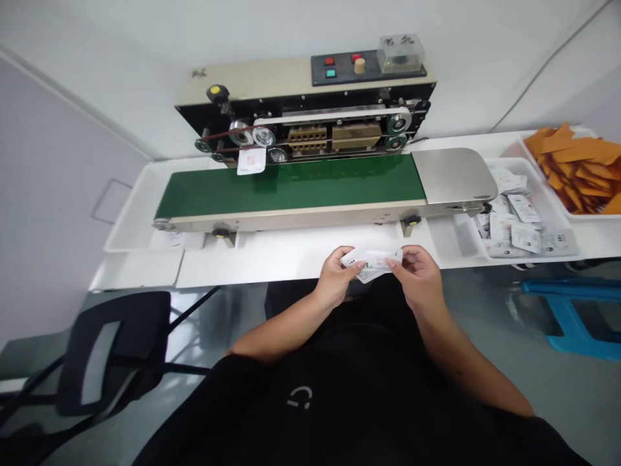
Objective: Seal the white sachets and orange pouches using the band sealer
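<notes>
- Head view: the left hand [334,277] and right hand [420,277] each pinch one end of a small stack of white sachets [373,262], fingers closed on it, at the white table's [272,255] near edge.
- The print on the stack is too small to read, and fingers hide its corners.
- How many sachets it holds is unclear.

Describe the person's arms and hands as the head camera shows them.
The left hand and right hand are bare: no gloves, and no watch or band at the wrists. The forearms are uncovered too. Black sleeves start near the elbows. They belong to a black top with a small white mark on the front.
</notes>
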Motion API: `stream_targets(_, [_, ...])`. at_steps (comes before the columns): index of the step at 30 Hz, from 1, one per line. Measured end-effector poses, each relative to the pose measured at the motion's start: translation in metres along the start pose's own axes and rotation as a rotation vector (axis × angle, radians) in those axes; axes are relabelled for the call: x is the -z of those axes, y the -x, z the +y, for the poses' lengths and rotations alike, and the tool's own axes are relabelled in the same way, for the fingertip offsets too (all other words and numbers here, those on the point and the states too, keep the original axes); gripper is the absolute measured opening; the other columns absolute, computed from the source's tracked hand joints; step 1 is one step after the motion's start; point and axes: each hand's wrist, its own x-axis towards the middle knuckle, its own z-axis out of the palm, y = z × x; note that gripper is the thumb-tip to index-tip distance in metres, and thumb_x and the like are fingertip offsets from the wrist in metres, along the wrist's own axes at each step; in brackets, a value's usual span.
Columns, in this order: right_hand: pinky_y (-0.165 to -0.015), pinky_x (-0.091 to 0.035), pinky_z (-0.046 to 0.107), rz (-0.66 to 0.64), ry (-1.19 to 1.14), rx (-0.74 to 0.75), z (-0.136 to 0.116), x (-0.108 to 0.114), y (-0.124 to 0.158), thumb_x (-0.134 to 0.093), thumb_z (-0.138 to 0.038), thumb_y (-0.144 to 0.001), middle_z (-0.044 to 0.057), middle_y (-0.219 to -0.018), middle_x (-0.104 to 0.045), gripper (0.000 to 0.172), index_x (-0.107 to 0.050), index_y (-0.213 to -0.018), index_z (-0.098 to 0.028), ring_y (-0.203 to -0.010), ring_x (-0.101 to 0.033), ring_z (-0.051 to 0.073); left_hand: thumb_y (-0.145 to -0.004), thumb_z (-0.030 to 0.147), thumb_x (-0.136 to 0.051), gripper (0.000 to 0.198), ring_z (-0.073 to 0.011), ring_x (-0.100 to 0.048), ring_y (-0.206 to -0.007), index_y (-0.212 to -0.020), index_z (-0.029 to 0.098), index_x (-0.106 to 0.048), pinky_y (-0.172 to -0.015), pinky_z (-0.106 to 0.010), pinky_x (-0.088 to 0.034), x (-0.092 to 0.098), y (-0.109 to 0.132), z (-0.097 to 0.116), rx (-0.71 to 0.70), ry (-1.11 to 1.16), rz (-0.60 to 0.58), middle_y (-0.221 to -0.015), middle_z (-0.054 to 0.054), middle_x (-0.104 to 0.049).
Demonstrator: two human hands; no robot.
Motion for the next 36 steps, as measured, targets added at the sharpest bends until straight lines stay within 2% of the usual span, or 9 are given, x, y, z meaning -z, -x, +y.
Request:
stream_targets(5, [-0.065, -0.060, 0.029, -0.026, -0.047, -0.040, -0.008, 0.005, -0.013, -0.085, -0.036, -0.084, 0.003, -0.111, -0.068, 0.073, -0.055, -0.150, -0.035, -0.079, -0.066, 0.015, -0.069, 0.043, -0.100, 0.051, -0.0140, -0.068, -0.072, -0.098, 0.019, -0.066, -0.069, -0.026, -0.057, 0.008, -0.003, 0.002, -0.034, -0.031, 0.018, -0.084, 0.000, -0.072])
stream_targets(8, [-0.065, -0.062, 0.032, -0.168, 0.125, -0.009, -0.019, 0.016, -0.019, -0.078, -0.040, -0.092, 0.006, -0.124, -0.064, 0.056, -0.066, -0.146, -0.034, -0.081, -0.065, 0.016, -0.069, 0.044, -0.099, 0.050, -0.0136, -0.067, -0.070, -0.099, 0.019, -0.067, -0.068, -0.026, -0.056, 0.013, -0.004, 0.005, -0.041, -0.054, 0.045, -0.082, 0.001, -0.072])
stream_targets(12, [-0.075, -0.063, 0.036, -0.429, 0.419, 0.118, -0.039, 0.030, -0.025, -0.068, -0.035, -0.100, 0.008, -0.116, -0.067, 0.031, -0.079, -0.129, -0.032, -0.090, -0.068, 0.020, -0.068, 0.043, -0.100, 0.052, -0.0130, -0.066, -0.068, -0.100, 0.019, -0.066, -0.067, -0.025, -0.056, 0.018, -0.006, 0.009, -0.032, -0.035, 0.052, -0.079, 0.002, -0.072])
stream_targets(15, [-0.079, -0.060, 0.037, -0.477, 0.596, 0.208, -0.051, 0.036, -0.028, -0.063, -0.030, -0.101, 0.008, -0.109, -0.073, 0.028, -0.081, -0.122, -0.031, -0.093, -0.070, 0.023, -0.068, 0.044, -0.100, 0.052, -0.0137, -0.067, -0.067, -0.100, 0.020, -0.065, -0.066, -0.026, -0.057, 0.020, -0.010, 0.010, -0.015, -0.037, 0.053, -0.078, 0.003, -0.072])
stream_targets(19, [-0.088, -0.059, 0.039, -0.514, 0.622, 0.237, -0.061, 0.041, -0.031, -0.064, -0.030, -0.100, 0.006, -0.107, -0.078, 0.021, -0.083, -0.109, -0.030, -0.097, -0.074, 0.024, -0.069, 0.047, -0.099, 0.053, -0.0144, -0.068, -0.065, -0.100, 0.020, -0.064, -0.062, -0.026, -0.057, 0.024, -0.017, 0.010, 0.001, -0.052, 0.058, -0.079, 0.002, -0.072])
stream_targets(23, [-0.073, -0.058, 0.032, -0.361, 0.469, 0.094, -0.070, 0.048, -0.042, -0.080, -0.036, -0.091, 0.005, -0.095, -0.077, 0.012, -0.080, -0.097, -0.025, -0.083, -0.072, 0.020, -0.067, 0.047, -0.099, 0.055, -0.0146, -0.069, -0.065, -0.100, 0.020, -0.064, -0.062, -0.026, -0.056, 0.029, -0.025, 0.009, -0.009, -0.055, 0.081, -0.079, 0.002, -0.073])
stream_targets(28, [-0.050, -0.048, 0.023, -0.009, 0.014, -0.037, -0.091, 0.056, -0.094, -0.091, -0.029, -0.075, -0.003, -0.069, -0.067, 0.030, -0.068, -0.093, -0.024, -0.053, -0.058, 0.011, -0.068, 0.045, -0.099, 0.052, -0.0140, -0.067, -0.065, -0.098, 0.020, -0.064, -0.062, -0.025, -0.054, 0.034, -0.030, 0.012, -0.021, -0.052, 0.093, -0.078, 0.002, -0.073])
stream_targets(31, [-0.051, -0.051, 0.019, 0.065, -0.120, -0.111, -0.106, 0.059, -0.139, -0.087, -0.019, -0.074, -0.003, -0.066, -0.066, 0.030, -0.063, -0.093, -0.023, -0.054, -0.062, 0.011, -0.069, 0.045, -0.099, 0.051, -0.0137, -0.068, -0.067, -0.097, 0.020, -0.064, -0.065, -0.025, -0.054, 0.035, -0.031, 0.015, -0.021, -0.056, 0.096, -0.079, 0.002, -0.072])
stream_targets(36, [-0.053, -0.057, 0.015, 0.125, -0.132, -0.206, -0.115, 0.053, -0.197, -0.076, -0.006, -0.082, -0.002, -0.070, -0.067, 0.023, -0.058, -0.085, -0.020, -0.058, -0.067, 0.009, -0.069, 0.045, -0.099, 0.051, -0.0134, -0.067, -0.067, -0.097, 0.020, -0.064, -0.065, -0.025, -0.054, 0.038, -0.034, 0.017, -0.021, -0.039, 0.112, -0.079, 0.002, -0.072])
